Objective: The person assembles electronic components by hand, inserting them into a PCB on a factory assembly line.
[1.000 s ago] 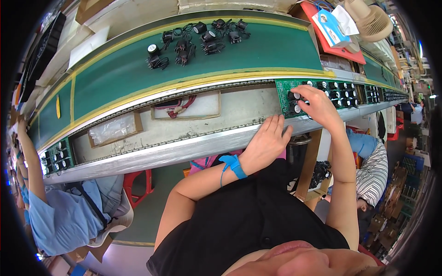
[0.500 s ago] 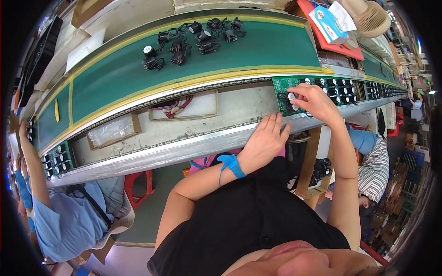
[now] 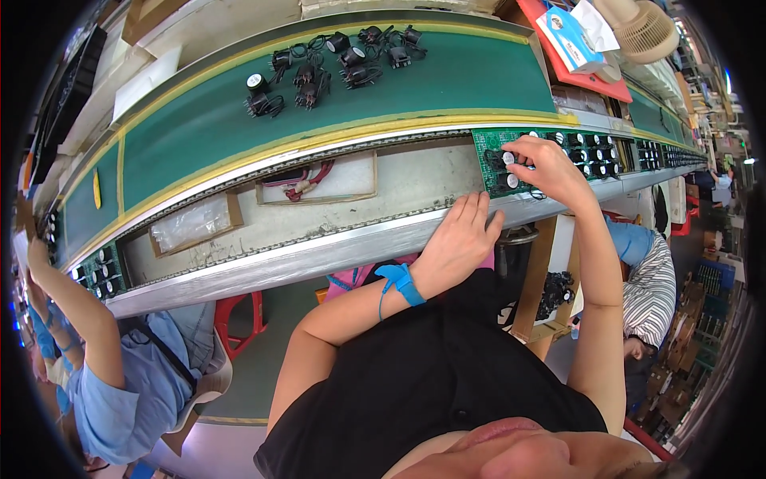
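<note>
The green circuit board [image 3: 483, 139] lies across the rails of the line, with black cylindrical parts with white round tops standing on it. Thumb and fingers of my right hand [image 3: 550, 169] close around one such black cylindrical part [image 3: 508, 158] near the board's left side. Just below it on the board stands another black part [image 3: 511, 182]. My left hand [image 3: 461, 241] lies with fingers stretched out on the metal front rail [image 3: 359, 254], its fingertips close to the board's lower left corner; it holds nothing. A blue wrist strap [image 3: 400, 286] is around my left wrist.
Several black parts with cables [image 3: 307, 80] lie on the green work surface [image 3: 463, 88] beyond the rails. Open boxes [image 3: 319, 199] sit in the gap between the rails. A tissue box [image 3: 568, 40] and fan [image 3: 638, 32] stand back right. A co-worker in blue [image 3: 120, 399] sits at left.
My right hand has shifted slightly, its fingers now about the upper black part. My left hand stays put. The co-worker's arm at left has moved to the right and lower.
</note>
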Available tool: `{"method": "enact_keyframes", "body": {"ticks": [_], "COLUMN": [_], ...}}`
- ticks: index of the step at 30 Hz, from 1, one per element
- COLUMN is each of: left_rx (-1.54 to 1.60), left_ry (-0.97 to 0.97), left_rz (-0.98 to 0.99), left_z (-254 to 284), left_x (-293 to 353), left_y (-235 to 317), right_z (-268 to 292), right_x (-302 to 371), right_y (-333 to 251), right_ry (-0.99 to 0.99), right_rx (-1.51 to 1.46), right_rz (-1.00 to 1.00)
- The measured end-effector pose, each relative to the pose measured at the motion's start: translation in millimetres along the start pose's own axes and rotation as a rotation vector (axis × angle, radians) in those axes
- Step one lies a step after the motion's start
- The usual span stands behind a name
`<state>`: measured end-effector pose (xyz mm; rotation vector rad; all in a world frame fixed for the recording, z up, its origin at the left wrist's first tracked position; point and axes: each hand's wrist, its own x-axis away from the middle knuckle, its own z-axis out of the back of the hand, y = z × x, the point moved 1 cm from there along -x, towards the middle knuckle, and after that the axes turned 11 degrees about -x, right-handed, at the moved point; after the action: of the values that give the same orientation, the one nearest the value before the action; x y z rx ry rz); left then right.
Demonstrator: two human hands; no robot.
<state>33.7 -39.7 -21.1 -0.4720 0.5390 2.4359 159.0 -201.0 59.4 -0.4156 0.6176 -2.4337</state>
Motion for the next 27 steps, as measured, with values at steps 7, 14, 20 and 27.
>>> {"method": "enact_keyframes", "body": {"ticks": [7, 14, 20, 27], "left_rx": [0.009, -0.017, -0.020, -0.032], "left_ry": [-0.007, -0.006, -0.007, 0.040], "left_rz": [-0.003, -0.004, 0.011, -0.002], "left_z": [0.4, -1.2, -0.9, -0.5], "left_x": [0.0, -0.5, 0.9, -2.2], "left_y": [-0.2, 1.3, 0.0, 1.1], "right_z": [4.2, 5.0, -4.6, -2.2], "right_x": [-3.5, -5.6, -6.2, -1.6], "right_y": [3.8, 0.9, -0.8, 5.5], "right_ry": [-0.090, -0.114, -0.055, -0.124], "right_rx": [0.037, 0.082, 0.110, 0.032], "right_rz": [-0.009, 0.026, -0.011, -0.065]}}
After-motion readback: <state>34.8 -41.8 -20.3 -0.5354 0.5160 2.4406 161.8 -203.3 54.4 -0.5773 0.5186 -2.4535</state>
